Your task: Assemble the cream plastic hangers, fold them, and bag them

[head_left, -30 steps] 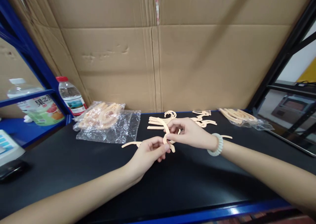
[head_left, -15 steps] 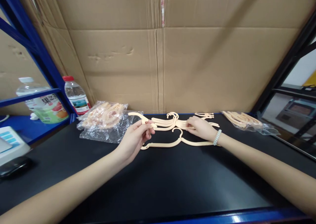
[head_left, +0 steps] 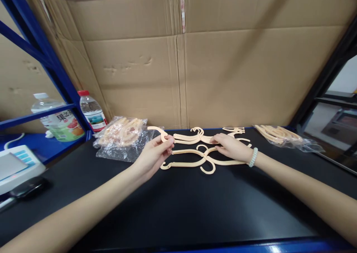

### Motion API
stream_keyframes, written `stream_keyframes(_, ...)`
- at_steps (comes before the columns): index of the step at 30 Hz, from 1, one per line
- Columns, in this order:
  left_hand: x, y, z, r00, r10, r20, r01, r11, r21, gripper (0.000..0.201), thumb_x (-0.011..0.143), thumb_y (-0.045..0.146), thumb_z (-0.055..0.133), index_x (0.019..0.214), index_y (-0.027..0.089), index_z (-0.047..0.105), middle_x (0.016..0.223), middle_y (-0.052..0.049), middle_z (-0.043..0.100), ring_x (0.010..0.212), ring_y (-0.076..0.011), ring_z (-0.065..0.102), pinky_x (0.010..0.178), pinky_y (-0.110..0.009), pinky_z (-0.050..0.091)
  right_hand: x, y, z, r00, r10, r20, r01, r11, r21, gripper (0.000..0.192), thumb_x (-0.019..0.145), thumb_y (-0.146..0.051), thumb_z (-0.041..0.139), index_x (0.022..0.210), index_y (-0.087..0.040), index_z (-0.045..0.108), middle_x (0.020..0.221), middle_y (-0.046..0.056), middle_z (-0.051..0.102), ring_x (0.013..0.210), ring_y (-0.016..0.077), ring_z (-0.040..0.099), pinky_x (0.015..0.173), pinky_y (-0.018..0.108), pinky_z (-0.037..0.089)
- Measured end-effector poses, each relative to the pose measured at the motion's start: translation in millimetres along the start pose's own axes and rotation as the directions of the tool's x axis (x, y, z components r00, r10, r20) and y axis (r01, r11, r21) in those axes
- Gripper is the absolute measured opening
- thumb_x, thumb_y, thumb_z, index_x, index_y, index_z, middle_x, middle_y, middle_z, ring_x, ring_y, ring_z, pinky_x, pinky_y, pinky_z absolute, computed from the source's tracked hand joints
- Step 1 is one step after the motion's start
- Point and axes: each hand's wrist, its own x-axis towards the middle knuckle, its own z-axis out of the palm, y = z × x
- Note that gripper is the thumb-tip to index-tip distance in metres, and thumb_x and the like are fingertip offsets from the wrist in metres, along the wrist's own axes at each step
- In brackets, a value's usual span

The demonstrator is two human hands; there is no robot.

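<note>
My left hand is closed, pinching a peach-coloured curved plastic piece raised off the table. My right hand reaches over the hangers with thumb and forefinger apart; the fingertips are at the right arms of a small stack of peach clothes hangers. The palm side of this hand is hidden. Nearer to me lies a hanger with its hook pointing away. Against it, centre to centre, rests another hanger with its hook towards me, its right arm running under my right hand.
Bagged peach hangers lie at the left and right. More thin peach pieces are at the back edge. A red-capped bottle, a larger bottle and a white scale stand left. Cardboard walls the back.
A second hanger now lies hook-down against the front hanger. My right hand's thumb has parted from its fingers. My left hand keeps its piece, turned slightly. The view has shifted a little.
</note>
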Motion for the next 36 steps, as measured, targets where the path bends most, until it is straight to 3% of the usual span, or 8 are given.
stream_keyframes(4, -0.3, -4.3, -2.1, 0.999, -0.006, 0.052, 0.005, 1.0, 0.02, 0.02, 0.072, 0.023, 0.081, 0.073, 0.013, 0.063, 0.077, 0.001, 0.055, 0.066, -0.0055, 0.045, 0.063, -0.016, 0.042, 3.5, -5.6, -6.3, 0.991, -0.109, 0.074, 0.105, 0.993, 0.062, 0.037, 0.077, 0.0, 0.047, 0.105, -0.019, 0.063, 0.1, 0.009, 0.066, 0.098, 0.0224, 0.059, 0.086, 0.037, 0.047)
stream_keyframes(8, -3.8, -8.9, -6.9, 0.998, -0.024, 0.056, 0.022, 0.999, 0.032, 0.018, 0.072, 0.023, 0.081, 0.077, 0.014, 0.066, 0.08, 0.001, 0.054, 0.068, -0.0055, 0.046, 0.065, -0.016, 0.042, 7.4, -11.2, -6.6, 0.977, -0.17, 0.131, 0.157, 0.982, 0.106, 0.015, 0.087, -0.012, 0.053, 0.093, -0.019, 0.065, 0.092, 0.007, 0.067, 0.091, 0.0213, 0.061, 0.083, 0.036, 0.047)
stream_keyframes(14, -7.7, -9.1, -9.9, 0.999, -0.011, -0.035, 0.012, 1.0, 0.007, 0.026, 0.062, 0.025, 0.087, 0.078, 0.014, 0.071, 0.078, 0.001, 0.055, 0.07, -0.0072, 0.048, 0.065, -0.017, 0.043, 8.1, -10.3, -6.2, 0.99, -0.133, 0.054, 0.125, 0.984, 0.127, 0.013, 0.092, -0.015, 0.044, 0.094, -0.017, 0.056, 0.093, 0.008, 0.061, 0.081, 0.0185, 0.059, 0.071, 0.031, 0.048)
stream_keyframes(20, -8.7, -5.5, -11.6, 0.998, 0.041, -0.044, -0.04, 0.999, 0.018, 0.025, 0.062, 0.027, 0.087, 0.074, 0.014, 0.07, 0.08, 0.001, 0.056, 0.069, -0.0073, 0.047, 0.063, -0.018, 0.042, 3.3, -11.2, -36.2, 0.997, -0.069, -0.041, 0.076, 0.977, 0.201, 0.021, 0.097, -0.025, 0.035, 0.1, -0.018, 0.055, 0.097, 0.01, 0.062, 0.087, 0.0206, 0.059, 0.079, 0.036, 0.048)
stream_keyframes(25, -11.9, -6.9, -13.0, 0.999, 0.051, -0.012, -0.05, 0.996, 0.069, 0.025, 0.066, 0.03, 0.085, 0.076, 0.016, 0.067, 0.077, 0.002, 0.053, 0.067, -0.0078, 0.046, 0.062, -0.019, 0.04, -9.6, -17.4, -59.1, 0.998, -0.027, 0.065, 0.009, 0.968, 0.251, 0.025, 0.096, -0.026, 0.034, 0.1, -0.02, 0.058, 0.099, 0.009, 0.065, 0.091, 0.0217, 0.06, 0.082, 0.036, 0.047)
stream_keyframes(32, -13.4, -18.2, -14.9, 0.998, 0.007, 0.058, -0.015, 0.99, 0.138, 0.023, 0.073, 0.032, 0.08, 0.08, 0.017, 0.064, 0.074, 0.002, 0.052, 0.069, -0.0097, 0.047, 0.062, -0.021, 0.039, -15.3, -3.6, -60.5, 0.982, 0.047, 0.185, -0.103, 0.946, 0.308, 0.029, 0.095, -0.037, 0.035, 0.092, -0.021, 0.059, 0.092, 0.007, 0.064, 0.086, 0.0228, 0.059, 0.079, 0.036, 0.047)
stream_keyframes(36, -15.5, -21.3, -13.0, 0.997, -0.032, 0.068, 0.024, 0.993, 0.118, 0.024, 0.074, 0.034, 0.079, 0.083, 0.017, 0.064, 0.07, 0.002, 0.052, 0.066, -0.01, 0.047, 0.061, -0.022, 0.038, -17.7, -9.0, -63.7, 0.969, 0.04, 0.243, -0.127, 0.927, 0.354, 0.035, 0.098, -0.04, 0.03, 0.098, -0.02, 0.059, 0.088, 0.006, 0.062, 0.075, 0.0192, 0.056, 0.071, 0.033, 0.047)
